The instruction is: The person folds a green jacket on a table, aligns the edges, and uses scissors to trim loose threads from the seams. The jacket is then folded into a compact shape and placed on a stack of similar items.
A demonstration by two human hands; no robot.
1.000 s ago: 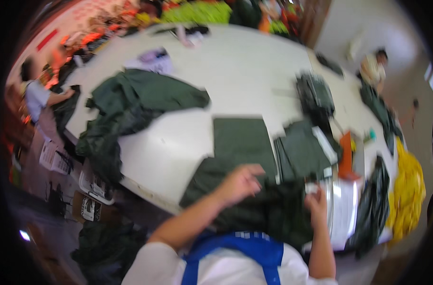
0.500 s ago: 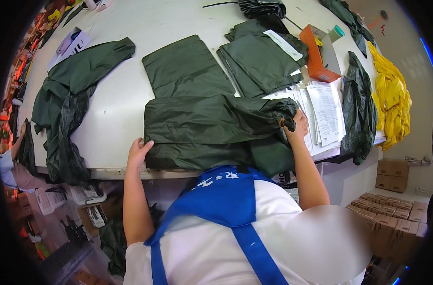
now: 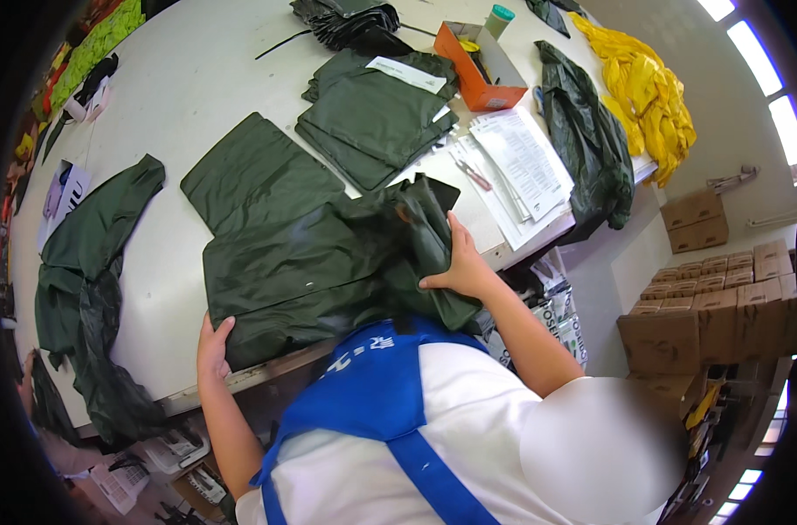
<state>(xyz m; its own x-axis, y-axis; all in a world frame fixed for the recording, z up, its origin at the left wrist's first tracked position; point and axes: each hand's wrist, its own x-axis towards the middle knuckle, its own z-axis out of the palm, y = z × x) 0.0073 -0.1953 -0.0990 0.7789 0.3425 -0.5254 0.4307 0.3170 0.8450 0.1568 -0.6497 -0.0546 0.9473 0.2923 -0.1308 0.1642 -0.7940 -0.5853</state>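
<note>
A dark green garment of thin, slightly shiny fabric (image 3: 285,271) lies folded lengthwise along the table's near edge. My left hand (image 3: 213,348) pinches its left edge, thumb on top and fingers underneath. At the other end, my right hand (image 3: 460,261) is closed round the gathered fabric, which stands raised and folded over toward the middle. An orange-brown detail shows at this raised end. Just beyond lies a flat folded green piece (image 3: 257,175), partly covered by the garment. A stack of folded green garments (image 3: 377,131) sits farther back, with a white paper strip on top.
Printed papers (image 3: 521,166) and an orange box (image 3: 477,74) are on the right. A crumpled dark green garment (image 3: 582,131) and a yellow one (image 3: 648,87) hang over the right edge. Another green garment (image 3: 92,262) drapes off the left. Cardboard boxes (image 3: 713,306) stand beyond the table.
My right hand has brought the garment's right end up and inward, so it now stands folded over. My left hand stays at the left edge. The whole view has turned and shifted.
</note>
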